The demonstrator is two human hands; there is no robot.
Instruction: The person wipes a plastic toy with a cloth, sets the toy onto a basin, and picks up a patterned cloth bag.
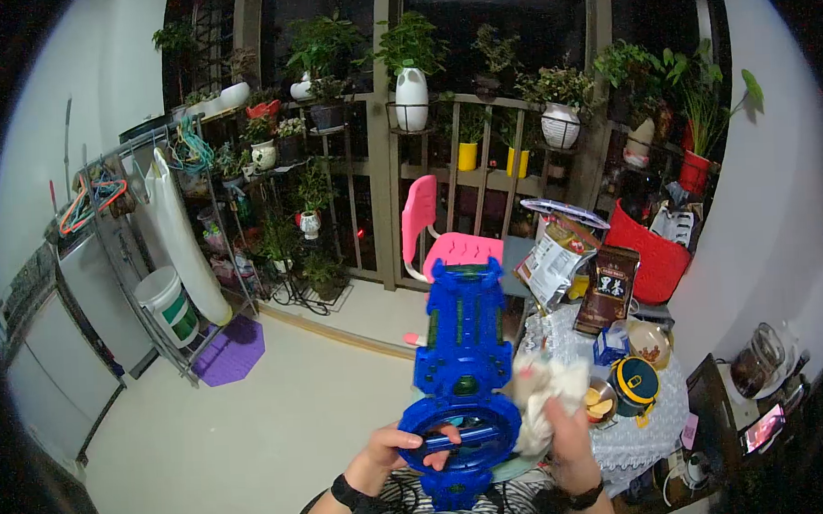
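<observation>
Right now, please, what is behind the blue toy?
Behind the blue toy, the pink chair, the pale floor and striped clothing show past its edges. What lies straight behind its body is covered, so I cannot tell.

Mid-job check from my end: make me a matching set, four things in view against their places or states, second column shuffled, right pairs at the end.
1. Blue plastic piece
2. White cloth
3. Purple mat
4. Phone

A. Flat on the floor
B. In the right hand
C. Screen lit
D. In the grip of the left hand

Right pairs: 1-D, 2-B, 3-A, 4-C.
</observation>
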